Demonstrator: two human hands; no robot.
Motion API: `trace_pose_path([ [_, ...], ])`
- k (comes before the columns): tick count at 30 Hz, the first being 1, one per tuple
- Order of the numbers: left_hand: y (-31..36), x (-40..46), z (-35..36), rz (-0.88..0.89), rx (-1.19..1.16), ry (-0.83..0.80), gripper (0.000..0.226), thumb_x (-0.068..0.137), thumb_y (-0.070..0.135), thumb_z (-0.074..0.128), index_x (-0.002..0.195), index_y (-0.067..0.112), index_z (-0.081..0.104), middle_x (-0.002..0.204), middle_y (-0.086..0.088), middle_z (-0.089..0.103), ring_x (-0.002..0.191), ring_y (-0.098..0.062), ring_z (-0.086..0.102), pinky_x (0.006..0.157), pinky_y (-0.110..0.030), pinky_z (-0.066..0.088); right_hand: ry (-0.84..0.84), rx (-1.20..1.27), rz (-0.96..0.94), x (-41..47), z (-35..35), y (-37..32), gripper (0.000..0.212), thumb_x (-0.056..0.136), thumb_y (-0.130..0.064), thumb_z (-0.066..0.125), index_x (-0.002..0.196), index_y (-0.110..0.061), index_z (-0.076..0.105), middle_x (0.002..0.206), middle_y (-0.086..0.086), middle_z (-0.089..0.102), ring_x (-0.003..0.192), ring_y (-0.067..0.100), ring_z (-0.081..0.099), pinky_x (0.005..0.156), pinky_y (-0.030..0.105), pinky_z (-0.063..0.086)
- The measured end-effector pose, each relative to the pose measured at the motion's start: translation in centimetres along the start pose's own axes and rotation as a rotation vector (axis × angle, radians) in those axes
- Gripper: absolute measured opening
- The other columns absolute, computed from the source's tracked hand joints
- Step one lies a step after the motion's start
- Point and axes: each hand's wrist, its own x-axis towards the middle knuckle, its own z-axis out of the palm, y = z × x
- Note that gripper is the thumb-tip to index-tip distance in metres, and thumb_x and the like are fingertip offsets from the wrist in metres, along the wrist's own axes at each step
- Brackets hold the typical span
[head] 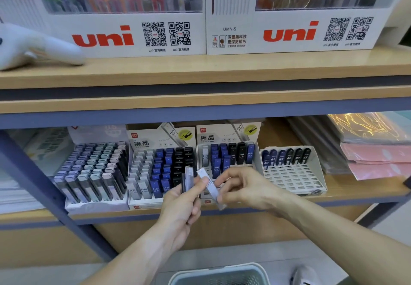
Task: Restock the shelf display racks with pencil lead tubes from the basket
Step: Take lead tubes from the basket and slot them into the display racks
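Note:
My left hand [181,204] grips a small bunch of pencil lead tubes [188,180], held upright in front of the lower shelf. My right hand [242,190] pinches a single grey lead tube [210,186], tilted, just right of that bunch. Behind the hands stands a half-filled display rack [229,156] with blue, black and grey tubes. A fuller rack [160,169] sits to its left. At the bottom edge the rim of the grey basket [219,273] shows; its contents are hidden.
A pastel-tube rack [93,173] is far left on the shelf, and a mostly bare white rack [293,169] with one back row of tubes is at the right. Pink packets [375,160] lie further right. Uni pen boxes [138,33] stand on the upper shelf.

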Motion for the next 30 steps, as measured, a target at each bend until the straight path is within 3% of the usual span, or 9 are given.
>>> trace_pose_path([
  [2,0.0,0.0,0.0,-0.002,0.007,-0.015,0.033,0.081,0.026,0.081,0.108,0.01,0.07,0.045,0.0,0.039,0.034,-0.009,0.025,0.034,-0.02,0.014,-0.009,-0.016,-0.028,0.2,0.4,-0.1,0.031,0.086,-0.009,0.079,0.114,-0.013,0.065,0.093,0.01,0.078,0.082,0.01,0.071,0.089,0.031,0.059],
  [5,0.0,-0.1,0.0,-0.004,0.044,-0.048,0.044,0.076,0.03,0.082,0.113,0.009,0.071,0.047,-0.001,0.036,0.035,-0.01,0.026,0.035,-0.022,0.014,0.085,0.024,-0.159,0.7,0.5,-0.1,0.039,0.087,-0.011,0.079,0.12,-0.019,0.061,0.097,0.014,0.075,0.077,0.018,0.069,0.078,0.035,0.061],
  [7,0.1,-0.1,0.0,-0.015,0.064,-0.055,0.042,0.078,0.03,0.082,0.113,0.009,0.072,0.046,-0.001,0.036,0.035,-0.009,0.026,0.035,-0.021,0.015,0.12,0.008,-0.249,1.0,0.4,-0.1,0.044,0.085,-0.008,0.08,0.121,-0.025,0.06,0.094,0.011,0.074,0.076,0.024,0.069,0.078,0.038,0.062],
  [9,0.4,-0.1,0.0,-0.015,0.074,-0.05,0.041,0.08,0.03,0.082,0.112,0.007,0.072,0.049,-0.003,0.046,0.035,-0.009,0.027,0.035,-0.021,0.015,0.118,-0.026,-0.291,1.4,0.4,-0.1,0.043,0.086,-0.007,0.079,0.118,-0.028,0.061,0.089,0.008,0.073,0.075,0.023,0.07,0.078,0.038,0.062],
  [12,1.2,0.1,-0.1,-0.05,0.046,-0.027,0.035,0.088,0.031,0.076,0.107,0.002,0.073,0.08,-0.005,0.072,0.039,-0.009,0.032,0.034,-0.02,0.018,0.255,-0.076,-0.336,2.4,0.3,-0.5,0.036,0.087,-0.01,0.077,0.112,-0.032,0.064,0.085,0.003,0.072,0.076,0.023,0.07,0.078,0.042,0.062],
  [16,1.9,0.3,-0.5,-0.149,-0.139,-0.088,0.041,0.098,0.026,0.047,0.114,-0.005,0.069,0.078,-0.009,0.062,0.041,-0.013,0.035,0.034,-0.022,0.022,0.511,-0.254,-0.432,4.0,0.1,-0.9,0.022,0.089,-0.02,0.073,0.101,-0.032,0.06,0.077,-0.008,0.072,0.073,0.006,0.066,0.071,0.02,0.053],
  [18,2.0,0.3,-0.6,-0.169,-0.177,-0.092,0.043,0.099,0.023,0.041,0.119,-0.006,0.066,0.074,-0.009,0.059,0.045,-0.015,0.037,0.037,-0.024,0.025,0.565,-0.356,-0.467,4.9,0.1,-0.9,0.02,0.09,-0.021,0.072,0.099,-0.031,0.058,0.079,-0.009,0.071,0.076,0.004,0.065,0.068,0.015,0.049],
  [23,1.9,0.1,-0.5,-0.19,-0.167,-0.115,0.036,0.099,0.019,0.051,0.125,-0.002,0.064,0.076,-0.007,0.055,0.05,-0.016,0.04,0.039,-0.025,0.028,0.577,-0.512,-0.469,7.2,0.6,-0.2,0.018,0.086,-0.014,0.071,0.096,-0.026,0.061,0.087,-0.012,0.067,0.093,0.016,0.058,0.076,0.041,0.053],
  [30,2.1,-0.5,-1.0,-0.221,-0.108,-0.154,0.047,0.081,0.024,0.068,0.124,0.006,0.067,0.071,-0.004,0.052,0.05,-0.014,0.037,0.033,-0.021,0.019,0.507,-0.641,-0.457,8.1,0.5,0.1,0.017,0.087,-0.016,0.07,0.101,-0.024,0.064,0.085,-0.016,0.064,0.102,0.016,0.05,0.076,0.035,0.048],
])
